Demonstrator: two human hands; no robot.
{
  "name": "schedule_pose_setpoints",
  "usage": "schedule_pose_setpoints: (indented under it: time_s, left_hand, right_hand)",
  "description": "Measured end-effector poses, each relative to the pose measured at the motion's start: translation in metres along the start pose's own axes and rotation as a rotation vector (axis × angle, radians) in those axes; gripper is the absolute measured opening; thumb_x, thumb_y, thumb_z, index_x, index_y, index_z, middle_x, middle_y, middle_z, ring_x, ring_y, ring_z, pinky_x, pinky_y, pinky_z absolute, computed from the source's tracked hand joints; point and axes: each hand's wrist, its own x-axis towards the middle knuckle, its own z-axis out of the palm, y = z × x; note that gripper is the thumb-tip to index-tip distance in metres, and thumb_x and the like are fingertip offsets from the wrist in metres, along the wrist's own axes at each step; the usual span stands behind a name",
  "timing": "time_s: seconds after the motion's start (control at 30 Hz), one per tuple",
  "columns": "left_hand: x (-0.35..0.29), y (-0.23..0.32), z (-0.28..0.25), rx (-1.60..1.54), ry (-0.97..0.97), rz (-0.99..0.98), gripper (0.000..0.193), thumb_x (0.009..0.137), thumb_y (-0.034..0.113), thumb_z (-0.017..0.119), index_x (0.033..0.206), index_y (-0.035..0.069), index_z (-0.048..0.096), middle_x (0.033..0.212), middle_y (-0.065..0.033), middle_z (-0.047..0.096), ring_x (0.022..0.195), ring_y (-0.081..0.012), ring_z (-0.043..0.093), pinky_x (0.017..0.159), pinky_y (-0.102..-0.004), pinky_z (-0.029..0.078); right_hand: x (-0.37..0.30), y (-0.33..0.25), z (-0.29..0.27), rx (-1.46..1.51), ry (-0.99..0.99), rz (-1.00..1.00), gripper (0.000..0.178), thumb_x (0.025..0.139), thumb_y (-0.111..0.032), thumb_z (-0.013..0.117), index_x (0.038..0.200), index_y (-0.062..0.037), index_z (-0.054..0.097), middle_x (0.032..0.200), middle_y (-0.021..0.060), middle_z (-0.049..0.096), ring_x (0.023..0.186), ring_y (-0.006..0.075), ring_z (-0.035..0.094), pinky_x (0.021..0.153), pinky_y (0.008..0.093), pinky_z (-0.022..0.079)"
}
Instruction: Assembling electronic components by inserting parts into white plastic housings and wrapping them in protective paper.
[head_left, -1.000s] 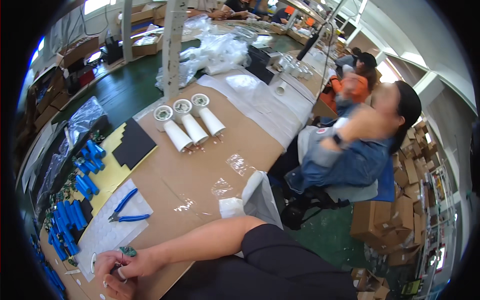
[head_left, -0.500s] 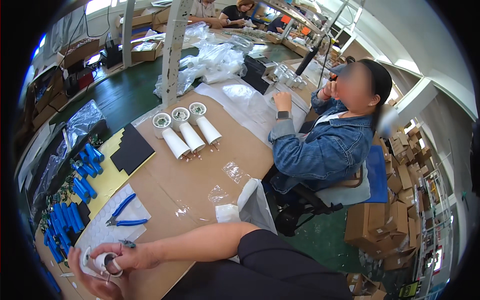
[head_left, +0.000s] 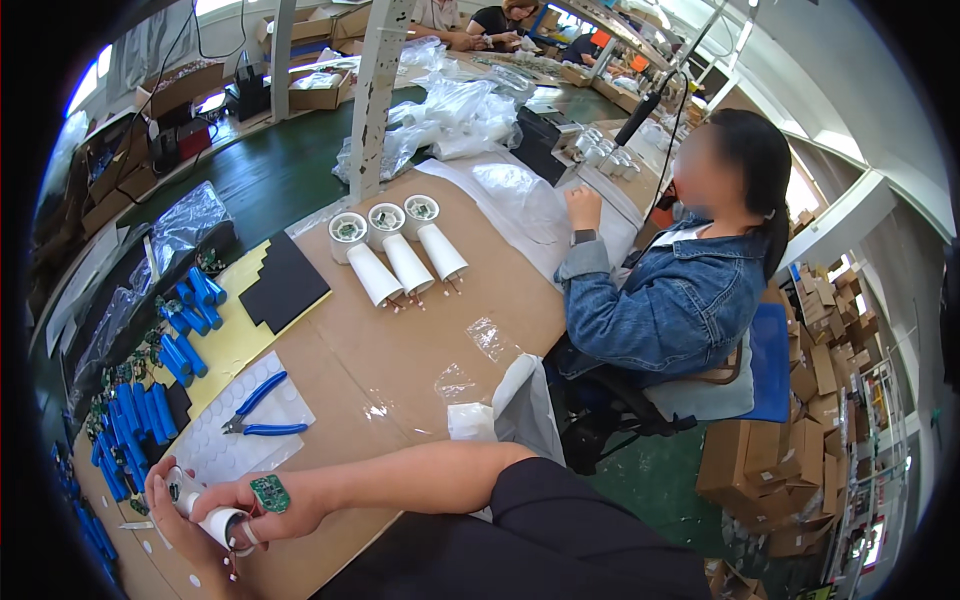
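At the lower left, a white plastic housing (head_left: 212, 522) with a round head and a tube is held between both hands. Thin wires with a small white connector (head_left: 232, 575) hang out of its dark tube end. My left hand (head_left: 180, 530) is wrapped round the head from the far left side. My right hand (head_left: 285, 510) closes on the tube, fingers at its open end. Against the back of the right hand lies a green circuit board (head_left: 270, 493); how it is held there is hidden. Blue-handled cutters (head_left: 262, 408) lie beyond the hands on a sheet of round white stickers (head_left: 215, 440).
Three similar white housings (head_left: 405, 262) lie on the brown tabletop (head_left: 370, 355). Blue cylindrical cells (head_left: 130, 430) with green boards crowd the left side, by black foam (head_left: 283, 282) on yellow sheet. A co-worker in a denim jacket (head_left: 670, 300) sits at right. A metal post (head_left: 378, 100) rises behind.
The view has shifted, so the table sits farther right. The housing has turned, its tube end now tipped downward. The green board's flat face now shows. The co-worker's head has turned away.
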Motion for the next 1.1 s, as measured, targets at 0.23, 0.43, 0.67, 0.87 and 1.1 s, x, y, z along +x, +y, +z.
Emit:
schedule_pose_setpoints:
  time_s: [0.23, 0.43, 0.67, 0.87, 1.1]
  left_hand:
    - [-0.004, -0.006, -0.006, -0.091, 0.042, 0.057, 0.035, 0.102, 0.024, 0.038, 0.117, 0.0, 0.057, 0.12, -0.0154, 0.06, 0.097, -0.0236, 0.06, 0.086, -0.0363, 0.05]
    - [0.001, -0.013, -0.009, -0.168, -0.083, 0.056, 0.03, 0.1, 0.02, 0.044, 0.12, 0.001, 0.056, 0.117, -0.015, 0.061, 0.097, -0.0223, 0.061, 0.086, -0.0343, 0.05]
    - [0.002, -0.017, -0.001, -0.222, -0.017, -0.114, 0.037, 0.1, 0.023, 0.046, 0.127, 0.0, 0.054, 0.109, -0.0137, 0.063, 0.098, -0.02, 0.059, 0.09, -0.0329, 0.048]
    - [-0.001, -0.02, -0.002, -0.254, -0.046, -0.063, 0.041, 0.099, 0.029, 0.049, 0.127, 0.0, 0.055, 0.105, -0.0111, 0.063, 0.097, -0.0194, 0.058, 0.089, -0.0324, 0.047]
    - [-0.004, -0.011, 0.013, -0.321, 0.104, -0.02, 0.054, 0.103, 0.043, 0.045, 0.138, 0.001, 0.046, 0.115, -0.0134, 0.061, 0.107, -0.0242, 0.058, 0.093, -0.0347, 0.047]
  right_hand:
    - [-0.001, 0.004, 0.001, -0.121, -0.096, -0.038, 0.047, 0.09, -0.002, 0.059, 0.135, -0.0128, 0.049, 0.104, 0.0071, 0.062, 0.091, 0.0135, 0.06, 0.077, 0.0272, 0.051]
    - [-0.011, 0.011, 0.004, -0.193, -0.059, -0.045, 0.051, 0.086, 0.005, 0.058, 0.133, -0.0127, 0.051, 0.106, 0.0119, 0.063, 0.101, 0.0224, 0.061, 0.087, 0.0331, 0.047]
    - [-0.008, 0.016, 0.002, -0.32, -0.006, -0.176, 0.046, 0.083, 0.004, 0.06, 0.126, -0.0105, 0.056, 0.105, 0.0141, 0.064, 0.102, 0.0284, 0.063, 0.087, 0.0351, 0.048]
    - [-0.011, 0.015, 0.006, -0.422, -0.023, -0.185, 0.045, 0.08, 0.003, 0.064, 0.123, -0.0098, 0.058, 0.102, 0.0178, 0.063, 0.102, 0.0379, 0.06, 0.088, 0.0417, 0.048]
    - [-0.008, 0.02, 0.004, -0.397, -0.027, -0.197, 0.049, 0.076, 0.007, 0.061, 0.122, -0.0096, 0.057, 0.103, 0.0172, 0.062, 0.101, 0.0384, 0.06, 0.087, 0.0425, 0.047]
